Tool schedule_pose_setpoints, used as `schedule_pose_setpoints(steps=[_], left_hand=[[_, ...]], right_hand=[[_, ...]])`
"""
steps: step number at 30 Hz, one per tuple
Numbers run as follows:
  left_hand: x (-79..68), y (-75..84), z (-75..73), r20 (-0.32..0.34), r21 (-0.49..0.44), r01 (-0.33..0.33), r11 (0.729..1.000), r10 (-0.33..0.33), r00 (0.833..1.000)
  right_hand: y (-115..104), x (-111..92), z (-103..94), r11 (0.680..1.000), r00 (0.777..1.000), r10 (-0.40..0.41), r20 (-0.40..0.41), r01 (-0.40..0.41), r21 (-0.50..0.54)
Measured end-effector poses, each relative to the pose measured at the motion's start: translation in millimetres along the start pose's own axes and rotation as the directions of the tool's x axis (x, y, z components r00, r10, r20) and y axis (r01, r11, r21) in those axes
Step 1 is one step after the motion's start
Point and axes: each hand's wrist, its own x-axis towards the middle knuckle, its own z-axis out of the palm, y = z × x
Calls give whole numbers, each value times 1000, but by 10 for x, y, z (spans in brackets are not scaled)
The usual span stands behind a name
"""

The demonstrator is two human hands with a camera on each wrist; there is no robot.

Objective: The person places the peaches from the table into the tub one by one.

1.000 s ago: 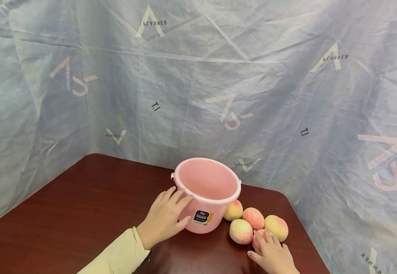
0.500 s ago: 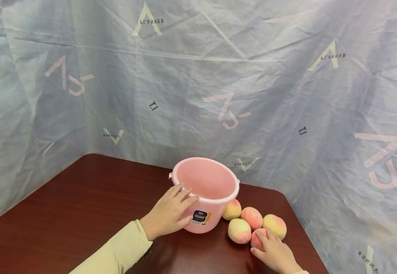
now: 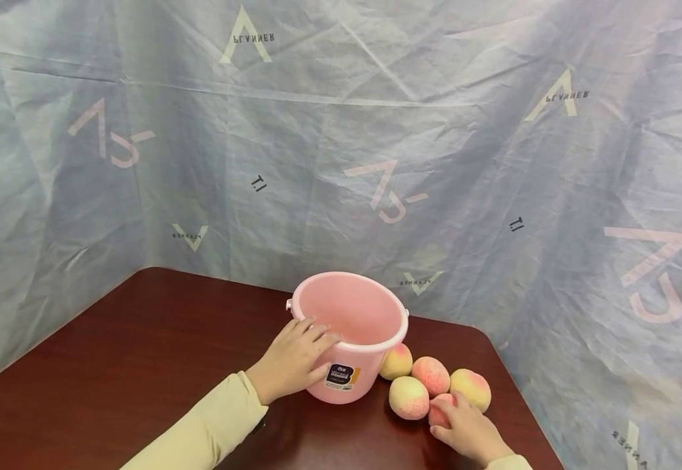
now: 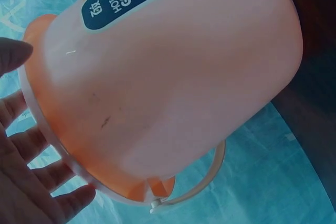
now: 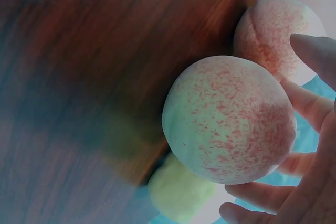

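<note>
A pink bucket [image 3: 355, 372] with a label stands tilted towards me on the table. My left hand [image 3: 291, 359] grips its near left rim, with fingers hooked over the edge and the thumb on the outer wall. In the left wrist view the fingers [image 4: 52, 174] meet the rim of the bucket [image 4: 173, 87]. My right hand [image 3: 467, 427] lies over the nearest peach [image 3: 442, 412], its fingers touching the far side. In the right wrist view the thumb of my right hand [image 5: 310, 166] stands apart from that peach [image 5: 228, 121], and the fingers are loosely bent behind it.
Several more peaches cluster right of the bucket: a pale one [image 3: 409, 398], a red one [image 3: 431, 375], a yellow one [image 3: 471, 389] and one against the bucket [image 3: 396, 361]. The dark red table [image 3: 141, 352] is bordered by a grey printed curtain [image 3: 294, 143].
My left fingers have moved further over the bucket's rim, and the thumb has come in against its wall. My right hand has settled closer around the nearest peach. The view has shifted slightly.
</note>
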Motion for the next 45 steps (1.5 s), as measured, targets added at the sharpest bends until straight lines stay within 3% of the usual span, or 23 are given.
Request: schedule_pose_setpoints(steps=[9, 17, 32, 45], left_hand=[[56, -13, 24, -58, 82, -8, 997, 13, 998], [17, -6, -15, -58, 52, -1, 999, 4, 998], [-98, 29, -137, -157, 18, -65, 998, 67, 985], [-129, 72, -109, -203, -25, -63, 998, 57, 977]], right_hand=[[13, 77, -1, 1000, 999, 2, -37, -1, 21], [110, 83, 105, 996, 994, -72, -87, 77, 54], [85, 110, 138, 1000, 997, -9, -72, 9, -4], [45, 123, 198, 1000, 995, 27, -94, -27, 2]])
